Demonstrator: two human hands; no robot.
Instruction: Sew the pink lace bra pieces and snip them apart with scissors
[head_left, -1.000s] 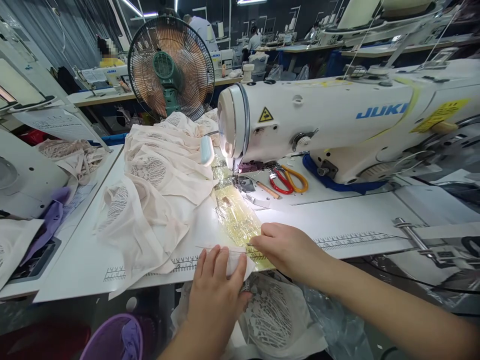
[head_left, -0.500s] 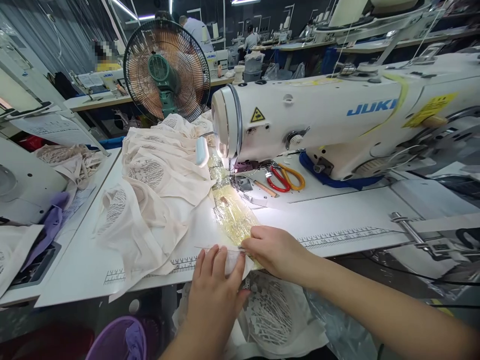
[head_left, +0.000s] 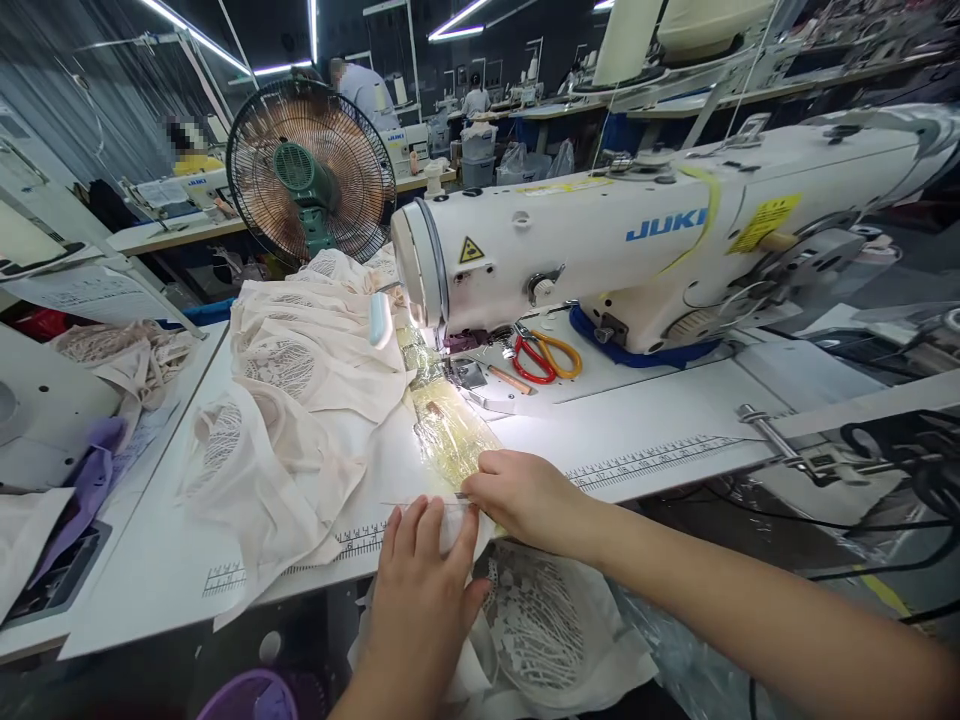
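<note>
My left hand [head_left: 424, 585] lies with its fingers stretched out on cream fabric at the table's front edge, pressing it down. My right hand [head_left: 532, 500] is closed in a pinch just beside the left fingertips. A thin line and a small dark bit show at its fingers, too fine to name. Below both hands a cream bra piece with a lace cup [head_left: 536, 625] hangs over the edge toward my lap. Beyond my fingers a yellowish strip under clear film [head_left: 450, 425] runs to the needle area of the white sewing machine [head_left: 570, 240].
Cream lace pieces [head_left: 292, 400] are heaped on the left of the table. Red- and orange-handled scissors [head_left: 547, 357] lie under the machine arm. A fan [head_left: 309, 170] stands behind. A printed ruler [head_left: 645, 460] follows the front edge; a purple bin [head_left: 251, 695] is below.
The camera view has shifted a little, so the scene sits farther left. Both hands keep nearly the same pose on the fabric.
</note>
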